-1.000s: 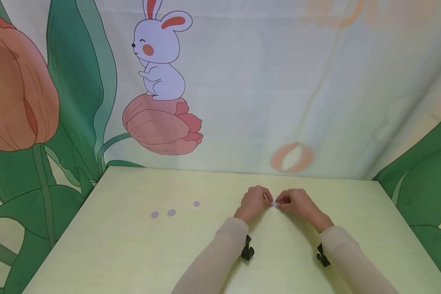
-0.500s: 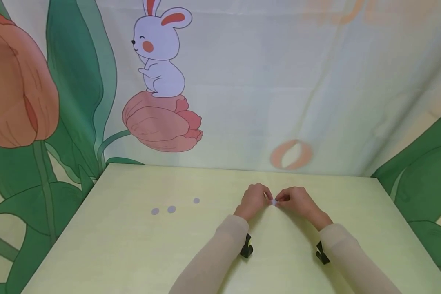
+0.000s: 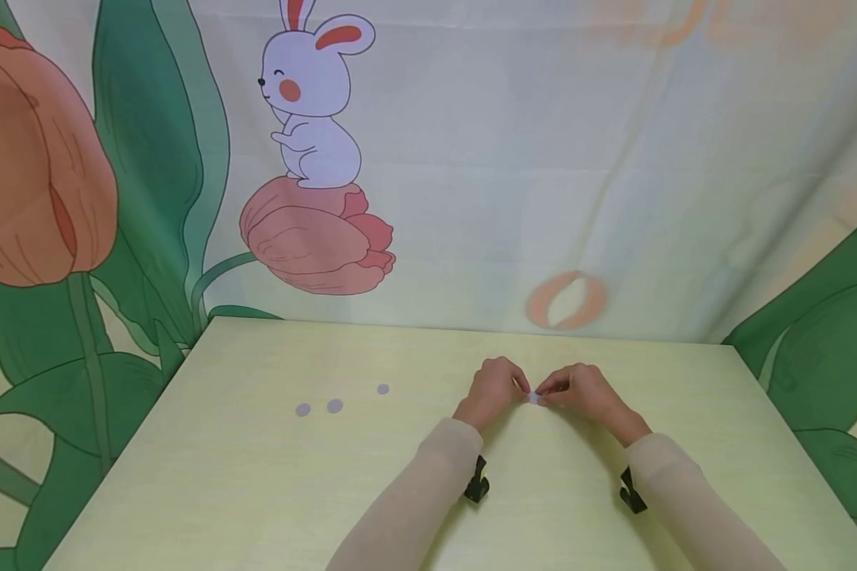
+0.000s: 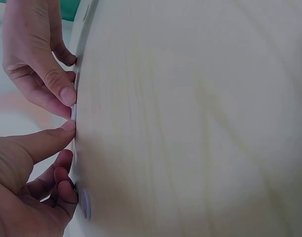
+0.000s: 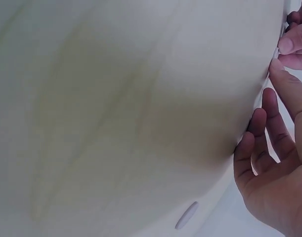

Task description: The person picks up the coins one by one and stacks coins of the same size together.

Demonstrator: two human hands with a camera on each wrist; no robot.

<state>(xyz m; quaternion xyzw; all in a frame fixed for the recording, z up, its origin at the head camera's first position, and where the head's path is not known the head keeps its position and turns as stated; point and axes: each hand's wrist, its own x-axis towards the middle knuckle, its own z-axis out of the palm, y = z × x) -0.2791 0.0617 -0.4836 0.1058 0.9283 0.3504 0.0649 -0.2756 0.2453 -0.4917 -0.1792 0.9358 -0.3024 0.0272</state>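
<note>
From where I sit, both grips are clamped on one small disc (image 3: 533, 398) over the far part of the table (image 3: 257, 484), right of centre: the left grip (image 3: 491, 388) has its left edge between thumb and fingertips, the right grip (image 3: 586, 395) its right edge. The left wrist view shows the disc as a pale sliver between the two thumbs; whether it touches the table I cannot tell. I judge this to be fine two-handed work, and I would want both pinches light, right at the rim, with equal force, so that neither side drags the disc round or bends it (it looks thin, though I can't tell how stiff it is). Any pull should come slowly from the fingertips, wrists steady, because a sudden tug could let one edge slip and flick the disc away. I would also leave some of its face uncovered, since the fingers hide much of it from the head view. Well to the left lie a first disc (image 3: 303, 410), a second disc (image 3: 335, 406) near it, and a third disc (image 3: 382, 389) slightly farther back; I'd swing the forearms clear of them.
</note>
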